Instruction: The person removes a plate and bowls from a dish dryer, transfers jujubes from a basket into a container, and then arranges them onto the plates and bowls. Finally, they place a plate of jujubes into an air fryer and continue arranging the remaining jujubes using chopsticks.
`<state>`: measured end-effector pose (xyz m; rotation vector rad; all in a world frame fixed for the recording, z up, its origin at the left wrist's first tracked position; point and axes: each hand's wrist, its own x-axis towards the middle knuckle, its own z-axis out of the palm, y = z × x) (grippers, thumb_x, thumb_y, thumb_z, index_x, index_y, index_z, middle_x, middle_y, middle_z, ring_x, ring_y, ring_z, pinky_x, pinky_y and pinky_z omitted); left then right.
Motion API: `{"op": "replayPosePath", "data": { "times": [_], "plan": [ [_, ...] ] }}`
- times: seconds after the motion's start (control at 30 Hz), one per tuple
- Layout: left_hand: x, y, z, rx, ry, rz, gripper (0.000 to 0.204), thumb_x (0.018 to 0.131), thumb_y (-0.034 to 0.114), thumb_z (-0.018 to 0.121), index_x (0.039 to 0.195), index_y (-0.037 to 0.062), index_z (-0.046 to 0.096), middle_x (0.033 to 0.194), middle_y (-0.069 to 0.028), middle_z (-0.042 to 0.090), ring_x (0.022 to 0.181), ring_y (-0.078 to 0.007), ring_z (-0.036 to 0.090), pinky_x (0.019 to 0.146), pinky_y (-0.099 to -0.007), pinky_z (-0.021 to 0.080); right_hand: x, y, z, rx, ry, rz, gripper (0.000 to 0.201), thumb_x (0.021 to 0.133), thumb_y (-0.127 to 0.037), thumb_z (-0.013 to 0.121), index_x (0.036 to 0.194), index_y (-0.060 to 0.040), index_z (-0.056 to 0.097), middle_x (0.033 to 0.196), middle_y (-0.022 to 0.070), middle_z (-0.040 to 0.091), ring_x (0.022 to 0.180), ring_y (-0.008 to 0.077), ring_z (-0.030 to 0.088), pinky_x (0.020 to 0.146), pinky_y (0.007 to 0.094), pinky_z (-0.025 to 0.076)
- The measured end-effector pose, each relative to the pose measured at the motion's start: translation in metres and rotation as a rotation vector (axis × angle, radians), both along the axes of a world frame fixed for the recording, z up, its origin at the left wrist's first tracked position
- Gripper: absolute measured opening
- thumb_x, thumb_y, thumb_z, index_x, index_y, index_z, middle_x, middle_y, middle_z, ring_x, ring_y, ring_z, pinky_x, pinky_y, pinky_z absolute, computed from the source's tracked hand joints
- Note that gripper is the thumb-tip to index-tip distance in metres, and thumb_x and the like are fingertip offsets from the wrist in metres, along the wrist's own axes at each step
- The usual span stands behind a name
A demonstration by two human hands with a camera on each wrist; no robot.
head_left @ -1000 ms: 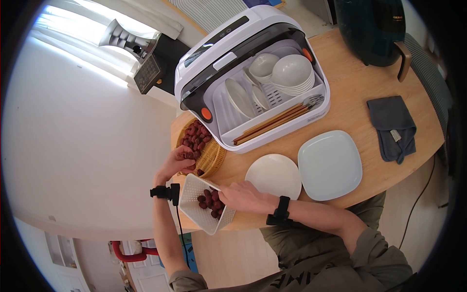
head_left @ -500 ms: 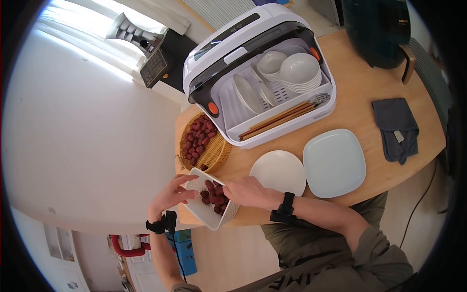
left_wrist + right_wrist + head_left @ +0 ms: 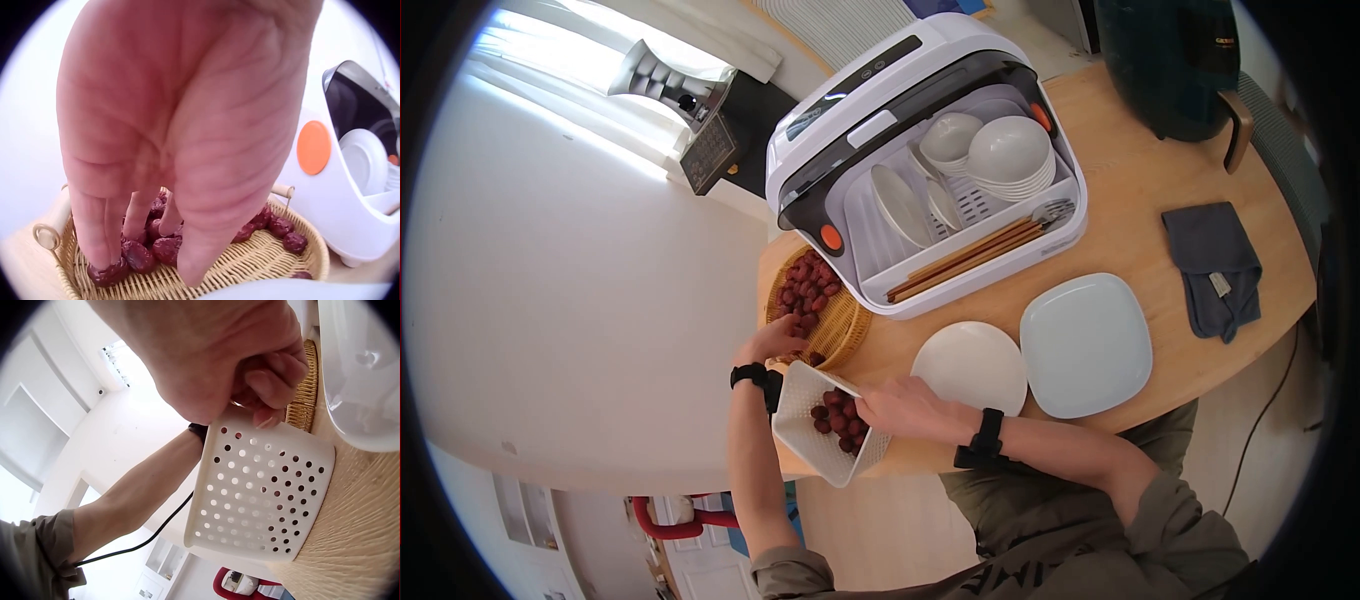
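Note:
In the head view my left hand [image 3: 778, 338] reaches into the round wicker basket [image 3: 847, 325], over the red dates [image 3: 808, 283] heaped on its far side. The left wrist view shows its fingers pointing down onto wrinkled dates [image 3: 139, 256], with the thumb spread apart from them. With curled fingers and thumb my right hand [image 3: 912, 408] grips the rim of a white perforated plastic basket [image 3: 284, 440]. That basket is tilted towards me, and a small pile of dates [image 3: 840, 420] lies inside it.
Behind the baskets stands a white dish cabinet [image 3: 990, 276] with its lid raised, holding bowls, plates and chopsticks. To the right are a round white plate [image 3: 968, 365], a square pale-blue plate [image 3: 1086, 345], a folded grey cloth [image 3: 1212, 265] and a dark green appliance [image 3: 1165, 70].
My left hand moved from the wicker basket to the white basket, spread its fingers over it, then went back among the dates. The right hand keeps its grip on the white basket.

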<state>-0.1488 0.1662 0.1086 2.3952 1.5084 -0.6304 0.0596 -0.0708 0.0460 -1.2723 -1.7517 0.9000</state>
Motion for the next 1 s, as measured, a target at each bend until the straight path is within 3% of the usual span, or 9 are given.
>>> {"op": "replayPosePath", "data": {
  "times": [0.07,0.2,0.3,0.37,0.47,0.6,0.8,0.9,1.0],
  "plan": [
    [0.0,0.011,-0.007,-0.206,-0.066,0.253,0.071,0.075,0.021,0.074,0.138,0.0048,0.045,0.112,-0.0139,0.064,0.089,-0.0206,0.068,0.073,-0.032,0.057,0.002,0.0,0.001,-0.013,0.003,0.001,0.031,0.091,-0.024,0.049,0.08,0.0009,0.064,0.066,0.0227,0.064,0.061,0.0421,0.063,0.057,0.0504,0.051],
    [-0.001,0.011,-0.011,-0.184,-0.044,0.285,0.067,0.076,0.021,0.074,0.135,0.0066,0.047,0.11,-0.0123,0.064,0.085,-0.0202,0.067,0.068,-0.0301,0.057,0.004,-0.002,0.003,-0.024,0.026,0.017,0.032,0.091,-0.024,0.048,0.082,0.0014,0.064,0.067,0.0233,0.064,0.062,0.0422,0.064,0.059,0.0506,0.052],
    [0.006,0.006,-0.011,-0.289,-0.155,0.435,0.06,0.078,0.026,0.074,0.131,0.0127,0.05,0.109,-0.0105,0.063,0.083,-0.0187,0.066,0.066,-0.028,0.057,0.005,-0.001,0.003,-0.045,0.021,0.042,0.031,0.092,-0.025,0.046,0.084,0.0008,0.061,0.068,0.0239,0.064,0.063,0.0437,0.063,0.06,0.0524,0.051],
    [0.03,-0.016,0.0,-0.249,-0.181,0.492,0.045,0.085,0.033,0.069,0.123,0.015,0.053,0.103,-0.0042,0.06,0.079,-0.0134,0.063,0.064,-0.0263,0.055,0.005,0.0,0.002,-0.055,0.02,0.06,0.029,0.094,-0.025,0.044,0.086,-0.0001,0.058,0.069,0.0241,0.063,0.063,0.0451,0.062,0.061,0.054,0.049],
    [0.043,-0.022,0.003,-0.261,-0.13,0.555,0.047,0.087,0.045,0.064,0.123,0.0179,0.054,0.104,-0.0039,0.059,0.077,-0.0124,0.062,0.064,-0.0259,0.054,0.004,-0.001,0.002,-0.03,0.028,0.051,0.029,0.094,-0.025,0.044,0.085,-0.0002,0.058,0.067,0.0241,0.063,0.062,0.0453,0.061,0.06,0.0544,0.049],
    [0.052,-0.028,0.002,-0.273,-0.061,0.556,0.048,0.087,0.051,0.061,0.123,0.0194,0.054,0.104,-0.0044,0.061,0.08,-0.0128,0.061,0.063,-0.0264,0.052,0.006,-0.001,0.004,-0.019,0.017,0.051,0.03,0.094,-0.025,0.045,0.083,-0.0002,0.058,0.066,0.0243,0.062,0.061,0.0452,0.061,0.059,0.0544,0.049],
    [0.064,-0.038,0.005,-0.228,0.104,0.291,0.05,0.085,0.051,0.06,0.122,0.0178,0.055,0.103,-0.0065,0.065,0.075,-0.0158,0.062,0.061,-0.0265,0.048,0.005,-0.002,0.003,-0.011,0.01,0.036,0.03,0.094,-0.025,0.045,0.083,0.0,0.058,0.066,0.0246,0.062,0.061,0.0456,0.061,0.059,0.0543,0.049],
    [0.068,-0.039,0.005,-0.284,0.168,0.289,0.05,0.082,0.045,0.062,0.122,0.0153,0.056,0.105,-0.0085,0.065,0.073,-0.0173,0.064,0.063,-0.0282,0.051,0.006,-0.001,0.004,-0.015,0.011,0.036,0.03,0.094,-0.024,0.046,0.083,0.0001,0.059,0.067,0.0246,0.063,0.062,0.0457,0.062,0.06,0.0542,0.05],
    [0.059,-0.035,-0.002,-0.32,0.082,0.313,0.048,0.079,0.037,0.064,0.119,0.0116,0.058,0.105,-0.0103,0.065,0.077,-0.0184,0.066,0.068,-0.0293,0.055,0.005,-0.001,0.003,-0.03,0.01,0.046,0.029,0.094,-0.024,0.046,0.084,0.0001,0.058,0.067,0.0245,0.063,0.063,0.0456,0.062,0.06,0.0541,0.05]
  ]
}}
